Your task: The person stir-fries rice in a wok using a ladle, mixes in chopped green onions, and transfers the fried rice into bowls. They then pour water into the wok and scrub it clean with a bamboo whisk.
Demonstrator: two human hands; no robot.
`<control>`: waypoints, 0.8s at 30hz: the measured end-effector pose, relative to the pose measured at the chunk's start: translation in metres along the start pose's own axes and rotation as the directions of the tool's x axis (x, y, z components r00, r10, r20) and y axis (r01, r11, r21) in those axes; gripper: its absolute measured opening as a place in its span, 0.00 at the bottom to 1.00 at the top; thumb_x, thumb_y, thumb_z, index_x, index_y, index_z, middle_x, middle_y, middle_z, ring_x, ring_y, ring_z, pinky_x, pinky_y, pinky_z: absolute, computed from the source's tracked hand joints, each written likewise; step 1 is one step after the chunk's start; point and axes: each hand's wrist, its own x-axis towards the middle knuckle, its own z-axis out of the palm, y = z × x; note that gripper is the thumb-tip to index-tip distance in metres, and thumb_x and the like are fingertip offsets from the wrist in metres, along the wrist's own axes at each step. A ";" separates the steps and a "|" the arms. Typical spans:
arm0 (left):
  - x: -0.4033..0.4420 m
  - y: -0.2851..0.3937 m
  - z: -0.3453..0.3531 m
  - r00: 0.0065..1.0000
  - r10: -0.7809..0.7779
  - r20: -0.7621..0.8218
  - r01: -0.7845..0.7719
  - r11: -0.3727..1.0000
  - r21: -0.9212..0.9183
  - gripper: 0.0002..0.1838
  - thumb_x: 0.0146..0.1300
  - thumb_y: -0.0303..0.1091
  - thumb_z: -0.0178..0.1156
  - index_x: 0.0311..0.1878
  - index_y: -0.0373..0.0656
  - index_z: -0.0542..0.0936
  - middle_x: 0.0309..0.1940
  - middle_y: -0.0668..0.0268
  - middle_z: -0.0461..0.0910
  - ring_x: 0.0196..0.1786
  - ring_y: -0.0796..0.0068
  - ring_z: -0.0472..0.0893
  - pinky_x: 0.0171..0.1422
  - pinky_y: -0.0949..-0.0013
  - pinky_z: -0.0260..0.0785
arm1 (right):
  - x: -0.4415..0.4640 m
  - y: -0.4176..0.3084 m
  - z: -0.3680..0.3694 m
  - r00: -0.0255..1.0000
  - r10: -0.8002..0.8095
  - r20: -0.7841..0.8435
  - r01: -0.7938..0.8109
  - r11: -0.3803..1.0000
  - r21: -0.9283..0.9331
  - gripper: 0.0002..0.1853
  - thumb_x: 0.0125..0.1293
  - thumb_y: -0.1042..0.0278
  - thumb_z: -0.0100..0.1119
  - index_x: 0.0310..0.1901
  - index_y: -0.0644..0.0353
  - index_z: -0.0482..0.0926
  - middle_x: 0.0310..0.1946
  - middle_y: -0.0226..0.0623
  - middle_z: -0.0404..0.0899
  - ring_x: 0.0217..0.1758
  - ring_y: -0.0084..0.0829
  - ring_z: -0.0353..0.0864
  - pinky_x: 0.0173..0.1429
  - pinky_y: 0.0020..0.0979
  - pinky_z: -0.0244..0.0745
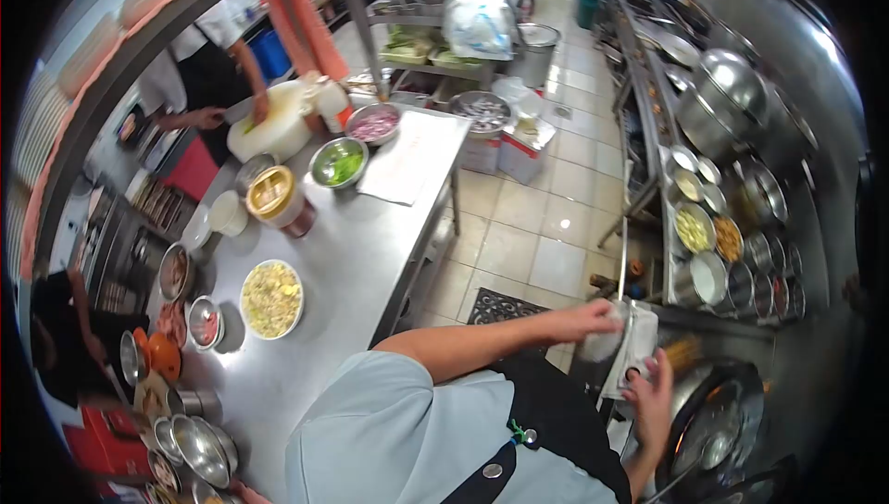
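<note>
My left hand [588,321] reaches out over the stove's near edge, beside a folded white cloth [639,342]; its fingers are blurred. Below and to the right, my right hand [654,391] is near the cloth's lower end and a small dark round thing [633,374]. Whether either hand grips the cloth is unclear. Right of my right hand sits a wok [718,421] with a ladle [713,453] in it. A brush-like tan tool [683,352] lies just above the wok.
On the steel table [352,254] at left are a bowl of fried rice [271,298], a lidded tub [273,194] and bowls of vegetables [340,162]. A co-worker [208,69] handles food at a white board. Ingredient pans [694,228] line the right counter.
</note>
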 end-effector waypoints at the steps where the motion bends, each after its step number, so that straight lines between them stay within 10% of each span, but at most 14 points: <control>1: -0.001 0.000 0.001 0.992 0.116 0.052 -0.120 0.989 0.089 0.33 0.73 0.48 0.65 0.73 0.41 0.69 0.62 0.59 0.76 0.63 0.70 0.76 0.69 0.62 0.70 | 0.014 0.000 0.032 0.995 0.025 0.101 -0.030 0.999 0.039 0.39 0.70 0.70 0.64 0.80 0.59 0.61 0.67 0.45 0.73 0.66 0.35 0.77 0.66 0.33 0.76; 4: -0.052 0.048 0.019 0.951 0.308 0.029 -0.308 0.936 0.172 0.53 0.68 0.42 0.69 0.85 0.40 0.46 0.75 0.49 0.65 0.75 0.62 0.68 0.78 0.62 0.61 | 0.072 0.073 0.075 0.965 -0.219 0.146 0.220 0.975 0.005 0.38 0.67 0.58 0.74 0.73 0.65 0.68 0.61 0.39 0.79 0.58 0.31 0.82 0.57 0.34 0.81; 7: -0.092 0.068 0.007 0.911 0.412 0.005 -0.398 0.879 0.264 0.57 0.68 0.47 0.70 0.86 0.42 0.40 0.76 0.43 0.64 0.77 0.53 0.68 0.80 0.58 0.61 | 0.076 0.060 0.098 0.981 -0.090 0.174 0.056 0.980 0.190 0.31 0.69 0.61 0.72 0.69 0.63 0.73 0.56 0.37 0.82 0.50 0.31 0.85 0.52 0.34 0.83; 13: -0.110 0.021 -0.033 0.926 0.171 -0.337 -0.064 0.949 0.308 0.55 0.68 0.59 0.69 0.85 0.40 0.49 0.70 0.43 0.70 0.72 0.50 0.73 0.76 0.57 0.65 | 0.057 0.027 0.131 0.912 0.044 0.407 -0.227 0.882 0.414 0.31 0.69 0.67 0.72 0.70 0.63 0.70 0.56 0.41 0.83 0.48 0.36 0.87 0.38 0.45 0.91; 18: -0.108 -0.018 -0.028 0.972 0.074 -0.223 -0.056 0.995 0.084 0.40 0.77 0.56 0.61 0.79 0.38 0.61 0.59 0.58 0.79 0.60 0.71 0.76 0.66 0.65 0.71 | 0.064 0.034 0.134 0.829 0.017 0.559 -0.184 0.952 0.245 0.32 0.64 0.70 0.74 0.68 0.63 0.73 0.55 0.38 0.82 0.51 0.32 0.86 0.48 0.36 0.87; 24: -0.140 -0.030 -0.022 0.931 0.059 -0.359 -0.034 0.997 0.076 0.38 0.78 0.52 0.61 0.79 0.39 0.61 0.60 0.56 0.79 0.61 0.69 0.78 0.66 0.65 0.72 | 0.064 0.030 0.147 0.736 0.070 0.673 -0.264 0.946 0.190 0.31 0.63 0.73 0.73 0.67 0.64 0.75 0.56 0.37 0.83 0.56 0.31 0.84 0.60 0.32 0.81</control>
